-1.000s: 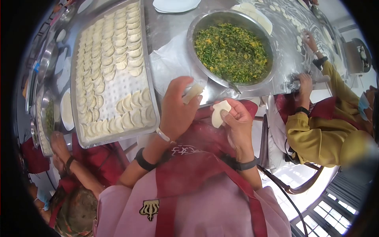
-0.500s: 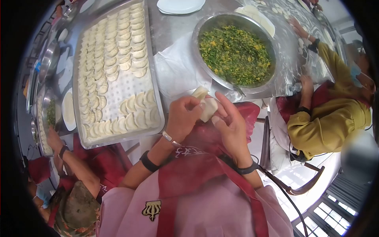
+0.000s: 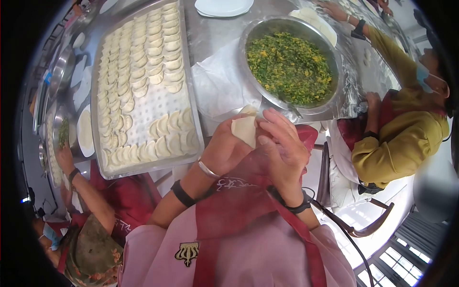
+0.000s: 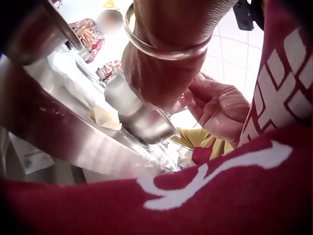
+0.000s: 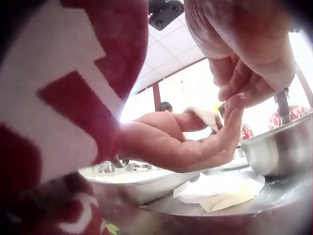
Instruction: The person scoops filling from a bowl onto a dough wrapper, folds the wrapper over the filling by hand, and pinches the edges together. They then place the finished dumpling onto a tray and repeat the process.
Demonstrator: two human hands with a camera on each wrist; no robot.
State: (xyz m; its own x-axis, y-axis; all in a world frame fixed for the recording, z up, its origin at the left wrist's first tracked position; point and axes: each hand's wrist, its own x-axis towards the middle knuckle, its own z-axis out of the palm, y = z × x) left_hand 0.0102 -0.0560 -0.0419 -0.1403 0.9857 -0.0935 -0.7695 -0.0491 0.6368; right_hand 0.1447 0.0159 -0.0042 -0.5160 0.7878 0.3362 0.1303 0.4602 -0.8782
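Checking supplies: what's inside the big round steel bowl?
The round steel bowl holds chopped green-and-yellow filling; a handle crosses its near rim. The bottom is covered.

1. Pretty clearly a shared food-prep kitchen, canteen-ish tbh.
2. Steel table (image 3: 209, 36), big tray (image 3: 143, 103) of dumplings (image 3: 173, 64), metal bowl (image 3: 243, 55) of chopped greens (image 3: 289, 69).
3. Folks around it in red aprons (image 3: 229, 213), a couple with face masks (image 3: 422, 76).

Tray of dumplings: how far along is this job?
Looks done: rows of folded dumplings cover most of the tray. In hand: a dough wrapper in the left hand, the right hand close by; whether it's filled, I can't tell. Apparently left: the tray's bare patch and plenty of filling.
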